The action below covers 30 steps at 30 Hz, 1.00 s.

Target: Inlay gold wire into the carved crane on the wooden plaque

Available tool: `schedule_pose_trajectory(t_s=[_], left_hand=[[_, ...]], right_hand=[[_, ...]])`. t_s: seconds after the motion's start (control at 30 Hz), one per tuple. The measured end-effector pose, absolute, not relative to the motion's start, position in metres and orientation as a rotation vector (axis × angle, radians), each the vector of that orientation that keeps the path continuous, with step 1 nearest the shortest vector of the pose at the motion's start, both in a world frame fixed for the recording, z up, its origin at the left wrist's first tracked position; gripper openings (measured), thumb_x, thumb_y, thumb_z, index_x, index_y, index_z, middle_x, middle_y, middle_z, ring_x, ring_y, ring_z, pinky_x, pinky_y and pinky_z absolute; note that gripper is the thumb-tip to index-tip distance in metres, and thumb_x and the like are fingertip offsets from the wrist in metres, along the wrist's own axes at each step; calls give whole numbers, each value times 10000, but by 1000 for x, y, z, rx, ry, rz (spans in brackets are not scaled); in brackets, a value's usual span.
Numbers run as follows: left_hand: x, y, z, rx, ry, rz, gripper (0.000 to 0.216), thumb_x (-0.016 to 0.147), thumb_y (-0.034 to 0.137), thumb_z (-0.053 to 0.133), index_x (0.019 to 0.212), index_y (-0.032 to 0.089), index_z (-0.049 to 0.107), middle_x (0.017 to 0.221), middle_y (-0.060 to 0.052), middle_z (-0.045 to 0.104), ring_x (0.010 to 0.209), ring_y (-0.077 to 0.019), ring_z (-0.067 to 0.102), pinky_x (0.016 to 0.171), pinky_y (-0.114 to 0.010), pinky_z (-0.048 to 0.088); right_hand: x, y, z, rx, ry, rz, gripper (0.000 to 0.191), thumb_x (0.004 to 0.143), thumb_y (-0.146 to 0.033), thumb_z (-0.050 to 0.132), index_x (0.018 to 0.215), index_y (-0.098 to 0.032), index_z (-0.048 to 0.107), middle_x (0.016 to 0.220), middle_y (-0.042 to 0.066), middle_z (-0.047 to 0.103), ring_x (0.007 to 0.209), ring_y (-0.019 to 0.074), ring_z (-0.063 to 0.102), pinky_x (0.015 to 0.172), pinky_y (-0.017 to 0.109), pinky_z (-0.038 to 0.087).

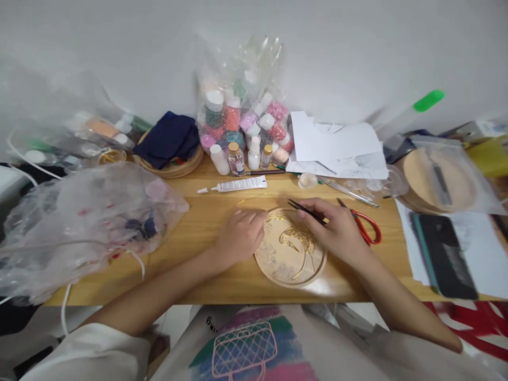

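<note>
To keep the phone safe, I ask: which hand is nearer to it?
Right hand: left of the phone, by the right side of the disc. The left hand is farther, by the disc's left side.

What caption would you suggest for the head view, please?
Right hand holding dark tweezers, left hand at the edge of a round wooden board with gold outlines.

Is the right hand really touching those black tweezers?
Touching. The head view shows it: the right hand holds the black tweezers between thumb and fingers.
</note>
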<state>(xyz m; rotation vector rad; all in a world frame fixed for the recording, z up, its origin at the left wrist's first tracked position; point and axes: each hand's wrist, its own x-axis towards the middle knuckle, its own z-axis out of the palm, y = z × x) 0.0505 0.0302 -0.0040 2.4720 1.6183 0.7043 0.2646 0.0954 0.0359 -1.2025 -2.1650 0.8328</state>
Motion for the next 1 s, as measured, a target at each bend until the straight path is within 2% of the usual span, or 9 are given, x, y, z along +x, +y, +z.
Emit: schedule_pose_trajectory(t_s=[0.13, 0.4, 0.57, 0.77, 1.0], left_hand=[[53, 34, -6, 2526, 1635, 751, 222, 905, 106, 435, 1054, 136, 597, 938, -70, 738, 832, -197, 686, 765, -352, 506], [51, 33, -2, 2727, 1658, 806, 139, 900, 134, 515, 990, 126, 621, 774, -33, 707, 684, -159, 638, 668, -295, 479], [48, 31, 5, 2835, 1582, 750, 128, 861, 134, 582, 971, 116, 646, 647, -6, 620, 617, -161, 571, 602, -306, 427], [45, 32, 6, 2874, 1486, 722, 82, 869, 113, 580, 922, 131, 640, 626, 4, 583, 604, -152, 536, 580, -303, 399], [43, 33, 3, 2860, 1426, 745, 86, 873, 108, 575, 941, 125, 625, 648, 4, 612, 610, -148, 552, 558, -306, 387]], right_hand=[[265, 102, 28, -1199, -2182, 665, 131, 870, -273, 597, 905, -180, 683, 783, 41, 740, 660, 166, 672, 585, 271, 503], [267, 95, 16, -1052, -2300, 596, 149, 885, -209, 588, 1010, -182, 665, 883, 59, 737, 778, 181, 688, 678, 290, 543], [262, 88, 18, -958, -2363, 548, 127, 894, -165, 563, 992, -149, 642, 895, 85, 716, 809, 186, 681, 680, 290, 555], [258, 78, 17, -952, -2481, 589, 141, 915, -157, 525, 989, -161, 645, 955, 98, 715, 903, 207, 685, 766, 329, 579], [259, 78, 15, -925, -2551, 420, 134, 920, -142, 520, 956, -162, 647, 930, 83, 718, 871, 195, 692, 732, 310, 583]])
